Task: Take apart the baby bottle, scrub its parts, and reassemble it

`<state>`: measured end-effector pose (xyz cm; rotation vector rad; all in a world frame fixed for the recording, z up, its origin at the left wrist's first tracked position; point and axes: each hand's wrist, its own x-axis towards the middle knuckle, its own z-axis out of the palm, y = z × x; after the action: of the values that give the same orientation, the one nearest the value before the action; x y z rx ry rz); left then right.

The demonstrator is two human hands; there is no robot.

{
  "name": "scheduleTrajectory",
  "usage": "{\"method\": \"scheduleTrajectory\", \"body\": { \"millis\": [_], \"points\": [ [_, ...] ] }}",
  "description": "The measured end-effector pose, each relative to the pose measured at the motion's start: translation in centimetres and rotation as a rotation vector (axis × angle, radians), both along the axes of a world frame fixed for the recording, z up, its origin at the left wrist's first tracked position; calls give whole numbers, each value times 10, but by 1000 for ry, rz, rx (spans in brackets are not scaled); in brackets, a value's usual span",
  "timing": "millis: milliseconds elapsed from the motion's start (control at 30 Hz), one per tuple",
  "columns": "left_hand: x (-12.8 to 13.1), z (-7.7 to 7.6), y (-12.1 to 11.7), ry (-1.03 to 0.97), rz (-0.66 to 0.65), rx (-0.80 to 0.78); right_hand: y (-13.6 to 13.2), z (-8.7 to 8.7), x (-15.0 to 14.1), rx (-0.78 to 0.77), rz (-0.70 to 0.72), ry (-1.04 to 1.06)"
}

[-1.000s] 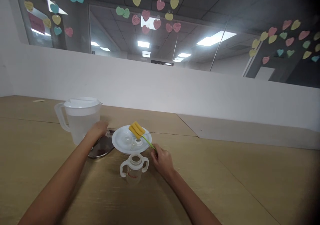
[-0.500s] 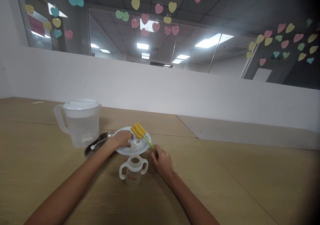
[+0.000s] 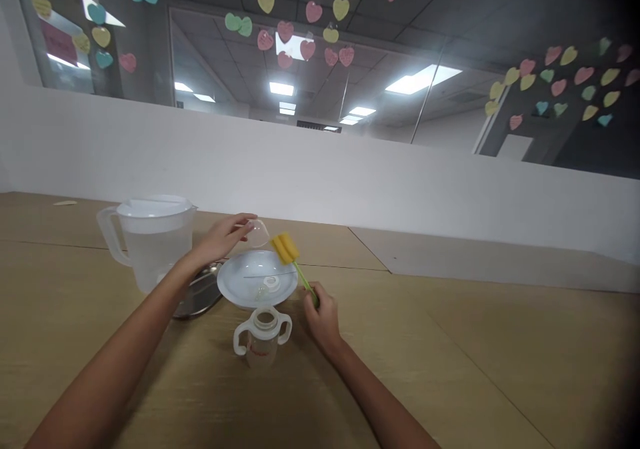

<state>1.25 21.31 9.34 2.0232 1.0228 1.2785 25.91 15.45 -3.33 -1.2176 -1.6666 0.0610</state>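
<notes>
Above the plate, left hand pinches a clear cap; right hand grips a sponge brush.

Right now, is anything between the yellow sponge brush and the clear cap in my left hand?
Nothing visible: the yellow sponge brush in the right hand sits just beside the clear plastic cap held by the left hand.

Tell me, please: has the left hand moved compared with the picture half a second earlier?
Yes. The left hand was resting on the white plate; it has risen above the plate's far left edge, toward the pitcher, and holds a clear dome cap.
</notes>
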Motion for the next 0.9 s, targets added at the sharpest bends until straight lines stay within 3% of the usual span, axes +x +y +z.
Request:
{"method": "scheduleTrajectory", "body": {
  "millis": [100, 167, 333, 567, 667, 900],
  "points": [
    [12, -2, -1, -259, -74, -125, -6, -2, -3, 13, 74, -110],
    [18, -3, -2, -304, -107, -174, -8, -3, -4, 41, 92, -140],
    [19, -1, -6, -215, -176, -217, -9, -3, 0, 91, 74, -137],
    [9, 14, -22, -47, -157, -314, -11, 1, 4, 180, 105, -230],
    [4, 20, -30, 18, -214, -272, -12, 3, 5, 209, 120, -217],
    [-13, 26, -31, 49, -135, -174, -12, 4, 6, 209, 116, -198]
  ]
}}
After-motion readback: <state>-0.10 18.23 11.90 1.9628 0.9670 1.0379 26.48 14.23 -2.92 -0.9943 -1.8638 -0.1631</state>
